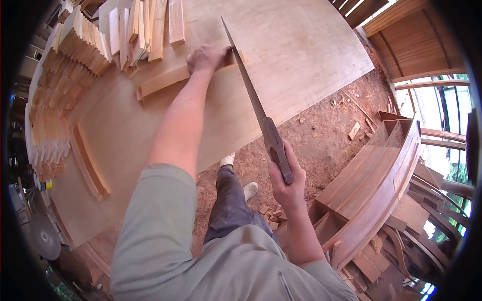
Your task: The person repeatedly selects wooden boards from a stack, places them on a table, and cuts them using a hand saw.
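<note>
My right hand [289,176] is closed around the dark wooden handle of a handsaw [251,93]. The long tapering blade points away from me, its tip over the plywood sheet. My left hand [205,59] is closed on a short wooden board [163,83] that lies on the plywood, gripping it near its right end. Beside the fingers, the blade crosses the board's right end in this view. The fingertips of my left hand are partly hidden.
The plywood worktop [296,45] carries stacked cut boards [73,90] on the left, loose strips [158,30] at the back and one narrow piece [89,160]. A circular blade [45,236] stands lower left. A wooden cabinet frame [361,185] and offcuts lie on the right.
</note>
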`<move>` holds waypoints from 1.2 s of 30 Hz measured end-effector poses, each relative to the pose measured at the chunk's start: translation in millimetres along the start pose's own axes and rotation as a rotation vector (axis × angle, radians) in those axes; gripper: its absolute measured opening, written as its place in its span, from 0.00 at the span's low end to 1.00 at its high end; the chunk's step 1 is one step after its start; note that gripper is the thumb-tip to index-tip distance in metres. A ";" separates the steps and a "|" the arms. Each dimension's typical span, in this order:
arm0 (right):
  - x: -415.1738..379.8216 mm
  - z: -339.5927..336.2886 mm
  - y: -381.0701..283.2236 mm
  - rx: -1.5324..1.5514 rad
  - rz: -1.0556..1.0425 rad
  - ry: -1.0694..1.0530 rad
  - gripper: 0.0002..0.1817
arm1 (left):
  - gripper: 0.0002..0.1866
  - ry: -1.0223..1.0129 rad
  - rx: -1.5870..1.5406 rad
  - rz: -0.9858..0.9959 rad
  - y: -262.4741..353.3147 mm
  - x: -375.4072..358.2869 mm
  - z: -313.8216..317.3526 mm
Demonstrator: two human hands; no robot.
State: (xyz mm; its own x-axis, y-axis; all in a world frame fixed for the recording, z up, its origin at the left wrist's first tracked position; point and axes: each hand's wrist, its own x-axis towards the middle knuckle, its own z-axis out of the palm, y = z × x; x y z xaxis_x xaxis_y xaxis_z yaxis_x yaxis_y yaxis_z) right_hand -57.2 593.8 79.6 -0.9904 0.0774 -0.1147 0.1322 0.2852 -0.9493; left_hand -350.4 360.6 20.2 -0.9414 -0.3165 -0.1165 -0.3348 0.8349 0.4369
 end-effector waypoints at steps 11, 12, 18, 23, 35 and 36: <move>10.1 2.2 -7.5 0.050 -0.035 0.008 0.30 | 0.42 0.029 0.027 0.004 -3.3 1.8 4.1; 31.1 10.4 -9.5 0.041 -0.013 -0.009 0.30 | 0.42 0.014 0.009 0.000 -3.2 3.6 3.5; 50.4 24.5 3.2 0.039 -0.158 0.036 0.30 | 0.26 -0.009 0.118 -0.014 5.0 5.0 2.3; 39.7 20.1 0.0 0.032 -0.098 -0.001 0.30 | 0.22 0.034 0.260 -0.036 4.2 10.6 34.2; -24.2 -31.8 -22.8 0.051 0.052 -0.052 0.31 | 0.21 0.040 0.169 -0.139 10.1 26.7 22.6; -15.0 -31.8 -29.6 0.113 0.148 -0.077 0.32 | 0.21 0.041 0.169 -0.139 10.7 18.7 20.1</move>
State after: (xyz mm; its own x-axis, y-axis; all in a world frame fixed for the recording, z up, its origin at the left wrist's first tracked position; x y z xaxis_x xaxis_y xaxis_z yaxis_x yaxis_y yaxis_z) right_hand -44.9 614.6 118.8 -0.9611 0.0357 -0.2738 0.2759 0.1672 -0.9465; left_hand -372.3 372.6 4.7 -0.8845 -0.4487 -0.1276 -0.4663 0.8445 0.2634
